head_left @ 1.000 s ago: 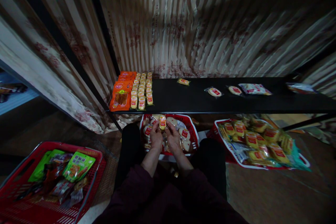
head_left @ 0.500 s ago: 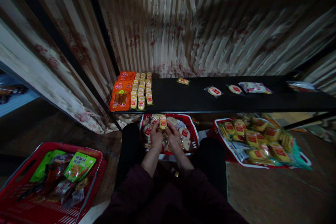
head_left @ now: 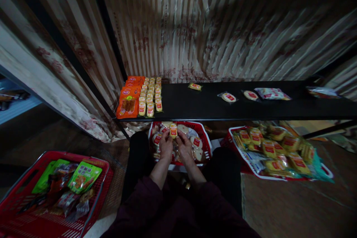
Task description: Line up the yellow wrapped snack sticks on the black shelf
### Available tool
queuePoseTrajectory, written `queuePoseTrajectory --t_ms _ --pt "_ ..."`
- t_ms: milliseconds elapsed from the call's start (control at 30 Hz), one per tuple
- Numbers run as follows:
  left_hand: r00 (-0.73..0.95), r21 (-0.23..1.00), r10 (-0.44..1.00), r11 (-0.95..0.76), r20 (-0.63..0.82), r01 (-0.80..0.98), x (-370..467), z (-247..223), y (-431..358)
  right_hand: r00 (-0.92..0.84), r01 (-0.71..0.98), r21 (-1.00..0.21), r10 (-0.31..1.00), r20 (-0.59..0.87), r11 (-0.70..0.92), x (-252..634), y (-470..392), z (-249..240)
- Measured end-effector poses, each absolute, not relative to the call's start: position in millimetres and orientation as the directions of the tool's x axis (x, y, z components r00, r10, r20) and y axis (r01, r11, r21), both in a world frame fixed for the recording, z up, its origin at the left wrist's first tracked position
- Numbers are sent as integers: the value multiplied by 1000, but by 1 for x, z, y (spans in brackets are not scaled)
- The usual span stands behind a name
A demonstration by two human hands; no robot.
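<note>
Between my left hand and my right hand is a small yellow packet of biscuits with a red-and-white label, gripped by the fingers of both hands. It is upright above a red basket with a white rim, which holds round wrapped biscuits with red labels. On the black shelf, just beyond my hands, similar yellow packets stand in rows beside orange snack bags.
One yellow packet, round wrapped biscuits and a white bag lie along the shelf. A second basket of yellow packets stands at right. Another red basket with green bags sits at left. Striped curtain hangs behind.
The view has shifted very slightly. Both hands keep the yellow packet in nearly the same place above the basket.
</note>
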State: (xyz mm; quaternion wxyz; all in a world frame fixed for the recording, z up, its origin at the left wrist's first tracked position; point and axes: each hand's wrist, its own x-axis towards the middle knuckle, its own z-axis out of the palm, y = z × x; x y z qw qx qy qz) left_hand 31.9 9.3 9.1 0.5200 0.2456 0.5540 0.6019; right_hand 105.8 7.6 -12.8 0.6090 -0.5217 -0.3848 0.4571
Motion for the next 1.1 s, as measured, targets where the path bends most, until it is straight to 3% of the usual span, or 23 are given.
queuePoseTrajectory --t_ms 567,1100 --pt "-354 955 910 121 -215 -270 31 0 11 290 -235 -972 955 -57 14 102 7 -8" --pt "-361 963 912 111 -196 -244 32 10 9 302 -120 -992 953 4 42 104 9 -14"
